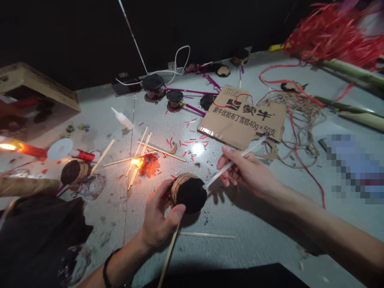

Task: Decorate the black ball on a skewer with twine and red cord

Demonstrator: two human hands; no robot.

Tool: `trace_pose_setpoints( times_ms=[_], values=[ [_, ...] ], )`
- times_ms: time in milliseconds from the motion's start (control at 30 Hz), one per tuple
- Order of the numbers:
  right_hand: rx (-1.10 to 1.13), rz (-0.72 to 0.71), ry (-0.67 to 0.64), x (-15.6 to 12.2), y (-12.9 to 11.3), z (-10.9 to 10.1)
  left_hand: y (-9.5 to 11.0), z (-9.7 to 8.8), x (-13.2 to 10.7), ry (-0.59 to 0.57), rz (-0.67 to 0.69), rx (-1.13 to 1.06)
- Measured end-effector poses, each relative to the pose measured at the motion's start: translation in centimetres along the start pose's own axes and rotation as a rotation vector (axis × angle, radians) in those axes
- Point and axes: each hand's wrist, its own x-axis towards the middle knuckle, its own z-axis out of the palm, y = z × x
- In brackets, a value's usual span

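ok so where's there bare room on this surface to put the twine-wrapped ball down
Barest patch for the ball: the grey surface just this side of the right hand, past the loose stick. A smaller one lies between the glue bottle and the wooden box. Crowded: sticks around the flame, the jar at left, the twine tangle by the cardboard.

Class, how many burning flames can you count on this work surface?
2. One flame burns on the red candle at the far left edge; the second flame sits among the wooden sticks, beyond the left hand holding the twine-wrapped ball. More may be hidden.
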Motion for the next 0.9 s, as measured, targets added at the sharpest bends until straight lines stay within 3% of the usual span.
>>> trace_pose_setpoints(
  times_ms=[533,733,900],
  values=[
    [0.018,-0.02,-0.034,-0.5,1.5,1.1,-0.6,0.1,0.1,0.007,-0.056,0.06],
    [-0.055,-0.078,0.12,0.1,0.3,-0.1,-0.1,-0.1,0.2,0.01,-0.029,0.084],
    [-0.074,-0.059,0.169,1.0,-0.2,-1.2,0.0,-0.1,0.3,0.01,0.003,0.053]
  ],
)
